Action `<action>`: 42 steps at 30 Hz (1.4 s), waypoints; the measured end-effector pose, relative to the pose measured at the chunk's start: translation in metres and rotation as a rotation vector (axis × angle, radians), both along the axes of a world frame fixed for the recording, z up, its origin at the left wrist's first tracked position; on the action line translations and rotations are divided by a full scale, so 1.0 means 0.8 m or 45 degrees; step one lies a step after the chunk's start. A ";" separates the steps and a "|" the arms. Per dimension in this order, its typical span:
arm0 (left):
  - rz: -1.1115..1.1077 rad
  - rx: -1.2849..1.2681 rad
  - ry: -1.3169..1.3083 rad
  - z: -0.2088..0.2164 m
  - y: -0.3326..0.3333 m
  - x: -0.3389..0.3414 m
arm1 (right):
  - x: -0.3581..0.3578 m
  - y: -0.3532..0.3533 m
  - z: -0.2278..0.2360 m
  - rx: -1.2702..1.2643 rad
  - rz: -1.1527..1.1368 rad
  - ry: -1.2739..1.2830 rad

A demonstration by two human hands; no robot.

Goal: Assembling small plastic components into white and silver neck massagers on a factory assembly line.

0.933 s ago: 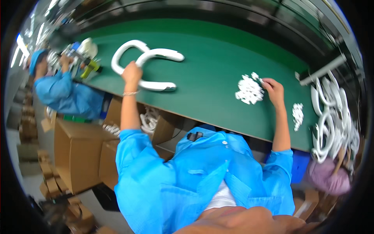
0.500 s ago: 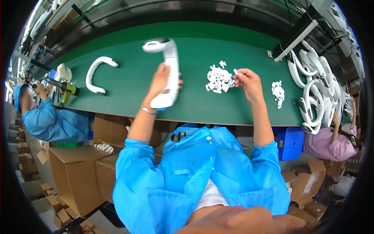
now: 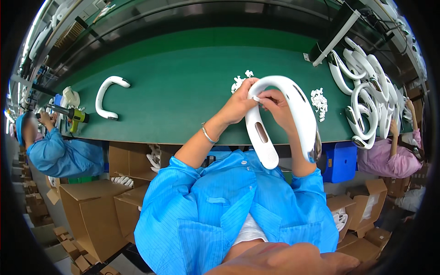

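Note:
A white U-shaped neck fan (image 3: 299,103) is raised over the near part of the green bench, its two ends pointing toward me. My left hand (image 3: 236,106) grips it at the bend. Against the inner side of that bend, my right hand (image 3: 276,106) pinches a small white plastic piece (image 3: 256,98); the fan's right arm passes in front of part of that hand and wrist. Behind my left hand lies a pile of similar white pieces (image 3: 237,84), partly covered by the hand and fan. Another small pile (image 3: 319,103) lies to the right of the fan.
One more neck fan (image 3: 101,97) lies on the bench (image 3: 183,82) at left. Many are heaped (image 3: 379,91) at right beside a post (image 3: 337,37). A co-worker in blue (image 3: 64,149) handles a yellow-green tool (image 3: 74,117). A blue bin (image 3: 340,161) and cardboard boxes (image 3: 89,206) stand below.
My left hand has brought the neck fan rightward and turned it so its ends face me. My right hand has carried a small piece from the pile to the fan's inner side.

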State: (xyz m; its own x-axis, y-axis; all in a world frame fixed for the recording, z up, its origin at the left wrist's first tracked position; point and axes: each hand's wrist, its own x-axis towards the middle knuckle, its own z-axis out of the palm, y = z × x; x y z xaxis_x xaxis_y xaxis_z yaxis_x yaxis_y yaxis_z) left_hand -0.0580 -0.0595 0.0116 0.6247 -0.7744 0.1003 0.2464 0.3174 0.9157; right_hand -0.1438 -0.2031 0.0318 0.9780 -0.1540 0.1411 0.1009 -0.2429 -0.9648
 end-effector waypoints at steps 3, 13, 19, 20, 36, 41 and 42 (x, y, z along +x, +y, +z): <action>0.015 0.007 -0.171 0.002 -0.002 -0.003 | -0.010 0.003 0.021 0.114 0.007 0.047; 0.028 0.001 0.252 0.008 -0.004 -0.029 | -0.015 -0.006 0.032 0.309 -0.113 0.122; -0.073 -0.055 0.375 -0.009 -0.002 -0.029 | -0.015 -0.004 0.003 -0.007 -0.119 -0.081; -0.046 -0.021 0.294 -0.011 -0.006 -0.031 | -0.017 -0.001 0.004 -0.029 -0.138 -0.047; 0.221 -0.086 -0.335 -0.005 -0.003 -0.033 | -0.022 0.005 -0.005 0.176 -0.216 0.058; 0.206 -0.008 0.114 0.004 -0.012 -0.030 | -0.007 0.000 -0.031 -0.070 -0.304 -0.382; 0.184 -0.071 0.273 0.002 -0.008 -0.031 | -0.005 0.005 -0.019 -0.052 -0.328 -0.263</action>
